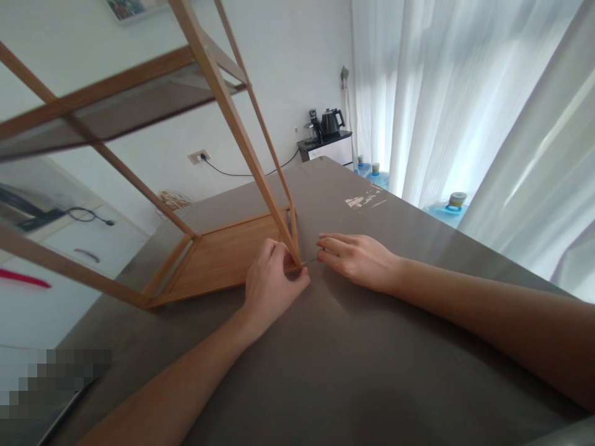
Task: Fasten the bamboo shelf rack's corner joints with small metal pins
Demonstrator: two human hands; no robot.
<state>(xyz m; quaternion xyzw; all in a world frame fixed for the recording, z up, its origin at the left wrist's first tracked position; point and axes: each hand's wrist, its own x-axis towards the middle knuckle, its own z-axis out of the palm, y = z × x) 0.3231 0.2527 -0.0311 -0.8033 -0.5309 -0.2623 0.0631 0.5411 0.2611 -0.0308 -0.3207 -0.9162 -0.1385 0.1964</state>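
A wooden shelf rack [251,155] stands at the left on the grey table, its solid bottom board low over the tabletop and a dark mesh shelf [139,99] higher up. My left hand [272,279] is closed around the foot of the rack's near right post, thumb and fingers at the corner. Just right of that corner, my right hand [357,257] pinches a thin metal rod [311,261] that looks like a hex key. The rod points at the foot of the post. Its tip, by my left thumb, is too small to make out.
The grey table [395,371] has a worn pale patch near its right edge. Beyond it are a small cabinet [332,152] with a black kettle [331,122], a wall socket with a cord, large water bottles [449,210] and white curtains [427,93].
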